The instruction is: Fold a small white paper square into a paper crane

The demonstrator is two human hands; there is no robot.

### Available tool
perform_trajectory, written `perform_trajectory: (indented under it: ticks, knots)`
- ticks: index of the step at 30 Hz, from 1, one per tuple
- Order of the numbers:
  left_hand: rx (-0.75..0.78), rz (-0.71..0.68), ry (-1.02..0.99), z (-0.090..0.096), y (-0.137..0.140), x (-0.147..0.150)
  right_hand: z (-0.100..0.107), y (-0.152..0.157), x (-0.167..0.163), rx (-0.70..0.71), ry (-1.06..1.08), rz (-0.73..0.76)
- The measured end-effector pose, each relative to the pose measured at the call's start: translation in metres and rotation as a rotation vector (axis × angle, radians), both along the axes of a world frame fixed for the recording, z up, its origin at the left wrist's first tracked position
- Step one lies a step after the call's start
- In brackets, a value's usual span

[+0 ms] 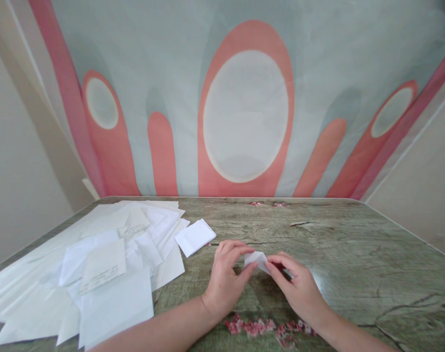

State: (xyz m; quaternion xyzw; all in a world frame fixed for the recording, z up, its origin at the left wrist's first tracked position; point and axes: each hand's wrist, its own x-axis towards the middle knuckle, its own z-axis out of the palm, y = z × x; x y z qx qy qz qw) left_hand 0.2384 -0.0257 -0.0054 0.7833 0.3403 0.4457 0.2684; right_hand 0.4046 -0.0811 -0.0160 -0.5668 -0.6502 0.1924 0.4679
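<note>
In the head view, two bare hands meet over a wood-patterned desk (pixel 354 244), just right of its middle. Between them is a small folded paper (pixel 258 260), white, with its top edge coming to a low peak. The left hand (pixel 226 274) has a pinching grip on its left end, thumb below and fingers above; the right hand (pixel 294 278) pinches its right corner in a narrow grip of thumb and fingers. Near the left hand, farther back, lies a folded white stack (pixel 195 238). Left of that spreads a loose pile of white sheets (pixel 116 303). Pink blossoms (pixel 254 326) decorate the desk's near side.
</note>
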Motion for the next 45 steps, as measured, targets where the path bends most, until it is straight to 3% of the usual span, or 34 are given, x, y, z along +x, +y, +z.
perform_trajectory:
  ticks: [15,38,45]
  knots:
    - [-0.079,-0.025,-0.039,0.0024,-0.0008,0.0008,0.0003,-0.0025,-0.0015,0.012,0.012,0.005]
    - [-0.122,-0.042,0.054,0.0037,-0.0046,0.0021,0.0017,-0.0054,-0.0031,0.054,0.011,0.108]
    - [-0.214,-0.055,0.065,-0.0001,-0.0042,0.0026,0.0005,-0.0048,-0.0009,0.040,-0.015,0.113]
